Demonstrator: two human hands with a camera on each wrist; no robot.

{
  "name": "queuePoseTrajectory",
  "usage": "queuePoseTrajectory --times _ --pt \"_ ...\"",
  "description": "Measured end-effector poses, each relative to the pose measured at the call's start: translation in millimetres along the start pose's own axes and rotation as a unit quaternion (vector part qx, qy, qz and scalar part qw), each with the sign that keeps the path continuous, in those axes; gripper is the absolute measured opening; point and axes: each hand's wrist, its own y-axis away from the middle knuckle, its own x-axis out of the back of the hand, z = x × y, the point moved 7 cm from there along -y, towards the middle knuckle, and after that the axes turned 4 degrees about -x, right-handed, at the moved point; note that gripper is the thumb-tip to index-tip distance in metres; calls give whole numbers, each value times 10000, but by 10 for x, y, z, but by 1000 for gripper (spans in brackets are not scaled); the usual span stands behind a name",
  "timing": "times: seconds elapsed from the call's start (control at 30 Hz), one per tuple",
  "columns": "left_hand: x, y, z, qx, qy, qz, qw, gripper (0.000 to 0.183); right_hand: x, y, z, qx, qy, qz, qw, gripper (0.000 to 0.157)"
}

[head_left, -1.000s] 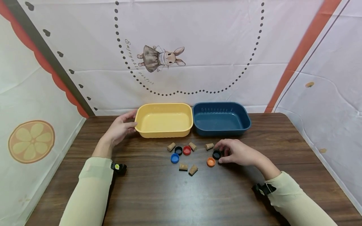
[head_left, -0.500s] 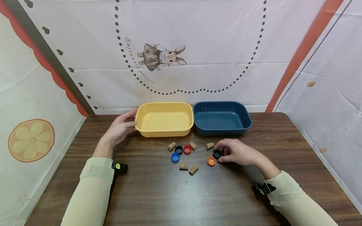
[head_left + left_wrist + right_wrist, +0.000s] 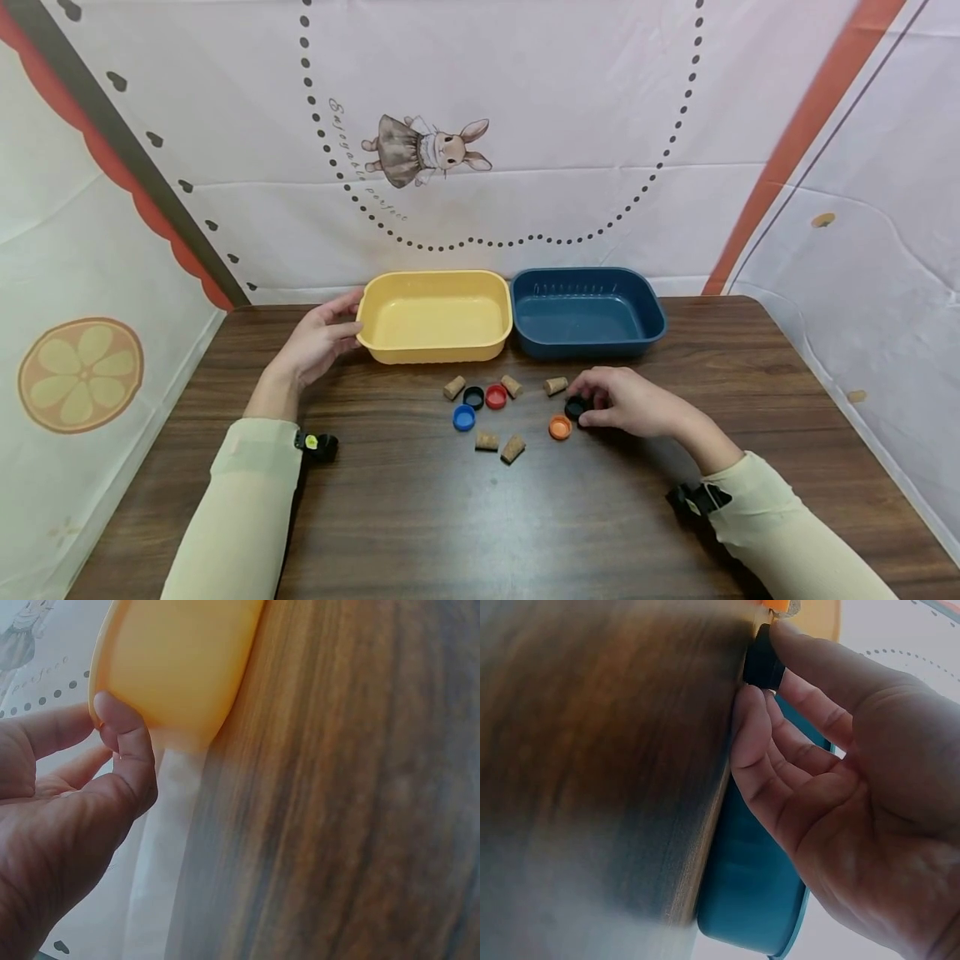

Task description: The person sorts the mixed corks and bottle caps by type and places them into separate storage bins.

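Note:
At the left end of the yellow bin (image 3: 435, 354), my left hand (image 3: 311, 343) holds the rim. In the left wrist view the thumb lies over that rim with the fingers on the other side. My right hand (image 3: 630, 402) pinches a black bottle cap (image 3: 763, 664) between thumb and fingers, low at the tabletop. Just left of it lies an orange cap (image 3: 560, 427), and a cork (image 3: 556, 386) is close behind. Farther left are a red cap (image 3: 496, 396), a blue cap (image 3: 464, 417) and another black cap (image 3: 473, 397).
A dark blue bin (image 3: 590, 346) stands right beside the yellow one at the back of the wooden table (image 3: 420, 517). Several more corks (image 3: 513, 450) lie scattered among the caps. Behind the bins rises a printed white cloth (image 3: 570, 125).
The right thumb has drawn in slightly against the black cap. The left hand keeps its place on the yellow bin, and the other caps and corks have not moved.

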Motion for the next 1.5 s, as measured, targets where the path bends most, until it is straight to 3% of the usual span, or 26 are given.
queuePoseTrajectory --times 0.27,0.57,1.0,1.3,1.5 --pt "-8 7 15 10 -39 -37 10000 68 37 21 -22 26 3 146 9999 30" --pt "-10 17 13 -38 -71 -40 10000 67 120 77 -4 -355 -324 364 9982 29" --pt "2 8 -2 -97 -27 -66 9999 68 352 105 -112 -353 -371 967 9940 32" --pt "7 4 -15 10 -14 -67 10000 67 565 42 -187 -227 -230 1529 9877 33" --pt "18 15 -8 7 19 -62 10000 67 680 -59 -169 -394 -139 1725 9841 35"
